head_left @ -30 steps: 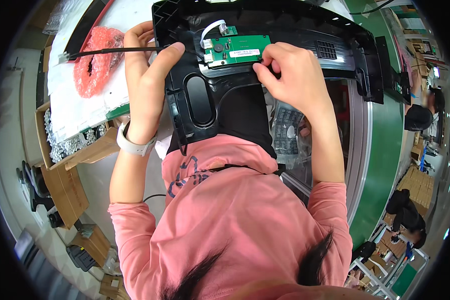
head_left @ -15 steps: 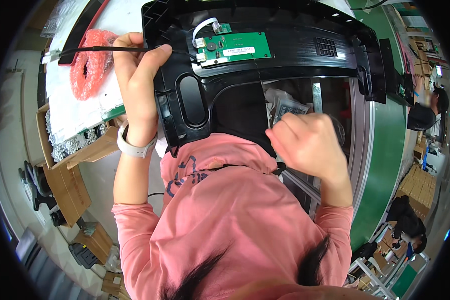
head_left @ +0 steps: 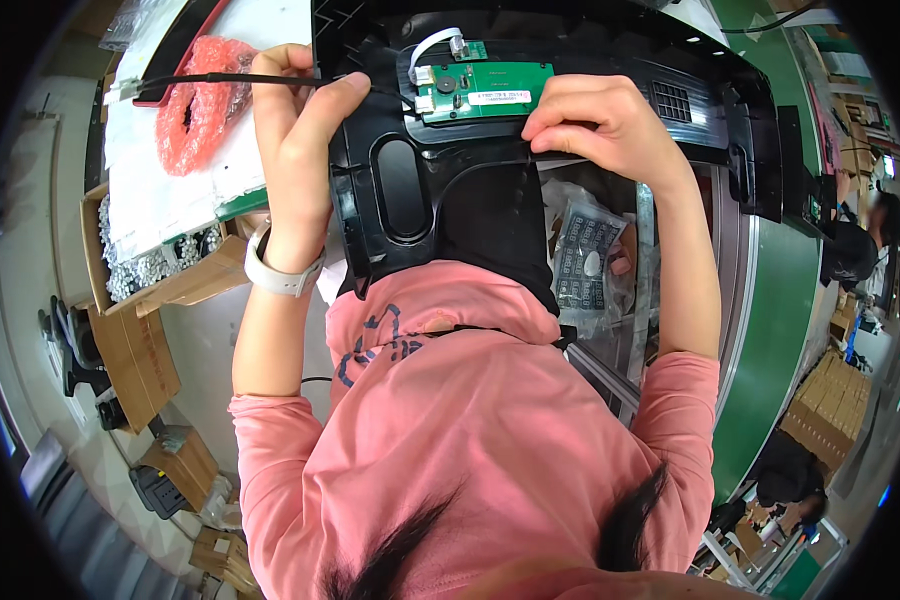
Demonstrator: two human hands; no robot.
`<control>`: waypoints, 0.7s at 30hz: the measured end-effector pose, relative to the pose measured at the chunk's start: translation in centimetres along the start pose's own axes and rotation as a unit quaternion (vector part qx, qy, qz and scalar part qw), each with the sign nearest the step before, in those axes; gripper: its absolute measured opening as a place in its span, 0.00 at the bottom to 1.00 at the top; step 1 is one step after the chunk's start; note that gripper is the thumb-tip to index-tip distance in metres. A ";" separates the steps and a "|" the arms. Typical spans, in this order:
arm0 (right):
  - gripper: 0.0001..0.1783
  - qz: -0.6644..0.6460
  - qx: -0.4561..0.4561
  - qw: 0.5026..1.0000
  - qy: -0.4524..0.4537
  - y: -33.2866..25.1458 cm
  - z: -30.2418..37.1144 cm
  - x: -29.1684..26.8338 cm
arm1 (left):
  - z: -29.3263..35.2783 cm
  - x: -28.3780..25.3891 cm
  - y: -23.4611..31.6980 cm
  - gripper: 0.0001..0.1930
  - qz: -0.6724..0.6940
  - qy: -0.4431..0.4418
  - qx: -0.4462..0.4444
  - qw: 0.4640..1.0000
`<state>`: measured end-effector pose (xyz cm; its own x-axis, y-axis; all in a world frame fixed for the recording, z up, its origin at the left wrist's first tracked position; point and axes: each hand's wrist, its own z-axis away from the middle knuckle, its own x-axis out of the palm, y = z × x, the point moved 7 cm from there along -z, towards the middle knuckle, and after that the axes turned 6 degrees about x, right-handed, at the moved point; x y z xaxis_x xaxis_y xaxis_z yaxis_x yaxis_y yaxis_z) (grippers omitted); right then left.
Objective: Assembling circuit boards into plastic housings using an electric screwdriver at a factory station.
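Note:
A black plastic housing [head_left: 450, 165] lies inner side up across my lap and the table edge. In it sits a green circuit board [head_left: 515, 78] with a white label, joined by a short white cable [head_left: 430, 42] to a smaller green board [head_left: 475, 50]. My left hand [head_left: 305, 130] is closed on a black cable [head_left: 240, 78] at the housing's left edge; the cable runs from the board to a white plug [head_left: 122, 92]. My right hand [head_left: 605, 125] pinches at the board's lower right corner; whatever is between its fingertips is too small to make out.
Pink bubble wrap [head_left: 185, 115] and a red-and-black part [head_left: 178, 55] lie on the white table surface at left. Below stands a carton [head_left: 195, 275] of small grey parts. A clear bag of dark display parts [head_left: 582, 260] lies beside my lap. Other people work at far right.
My right hand has moved up from beside my lap to the board's lower right corner. The housing, cable and left hand have shifted slightly right and up in view.

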<state>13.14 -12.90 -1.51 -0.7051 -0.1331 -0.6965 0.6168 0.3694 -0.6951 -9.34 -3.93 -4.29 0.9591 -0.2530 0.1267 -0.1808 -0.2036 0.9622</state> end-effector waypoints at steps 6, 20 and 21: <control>0.04 0.127 0.050 0.989 0.059 -0.5 0.5 -0.3 | 0.0 -0.4 -0.4 0.18 -0.015 -0.011 -0.005 1.000; 0.30 0.515 0.374 0.663 0.395 8.3 21.5 -29.9 | -0.7 -0.4 -0.4 0.19 -0.067 -0.039 0.000 0.997; 0.37 0.663 0.517 0.439 0.319 10.9 28.1 -33.5 | -0.7 -0.4 -1.3 0.21 -0.083 -0.044 -0.010 0.996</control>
<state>53.32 -30.29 9.17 0.7604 -0.0251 -0.6490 0.2305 -0.9238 0.3059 -9.38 -2.92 -5.42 0.9522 -0.3005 -0.0548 -0.0170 -0.2313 0.9727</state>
